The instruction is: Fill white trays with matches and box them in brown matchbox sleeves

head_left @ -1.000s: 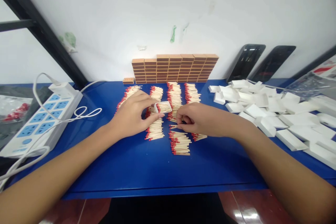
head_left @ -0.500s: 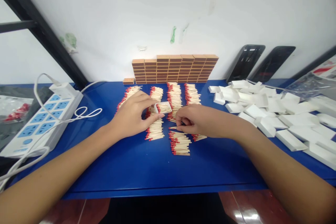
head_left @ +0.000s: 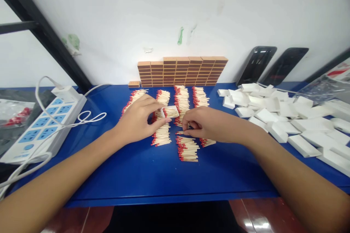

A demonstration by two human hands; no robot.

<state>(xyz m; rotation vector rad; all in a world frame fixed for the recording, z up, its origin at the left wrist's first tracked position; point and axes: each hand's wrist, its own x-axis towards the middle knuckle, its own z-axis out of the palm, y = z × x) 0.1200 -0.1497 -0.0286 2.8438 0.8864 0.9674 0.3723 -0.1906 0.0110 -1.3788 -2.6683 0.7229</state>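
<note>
My left hand (head_left: 142, 119) grips a small white matchbox tray (head_left: 177, 109) between thumb and fingers. Several red-tipped matches (head_left: 170, 112) lie inside it. Just right of the tray, my right hand (head_left: 197, 123) is closed in a pinch over matches (head_left: 179, 132) at the table; their red heads poke out to the left of the fingertips. Below that hand lies a short row of matches (head_left: 188, 149). Longer rows of matches (head_left: 181, 98) run back towards the wall, partly hidden by both hands.
Stacked brown matchboxes (head_left: 182, 72) stand against the wall, with a single matchbox (head_left: 134, 84) at their left. White empty trays (head_left: 273, 109) are heaped on the right, near two black phones (head_left: 255, 66). A power strip (head_left: 46, 127) and white cables (head_left: 90, 116) occupy the left.
My right hand has shifted very slightly up at the matches. My left hand keeps holding the tray in the same place.
</note>
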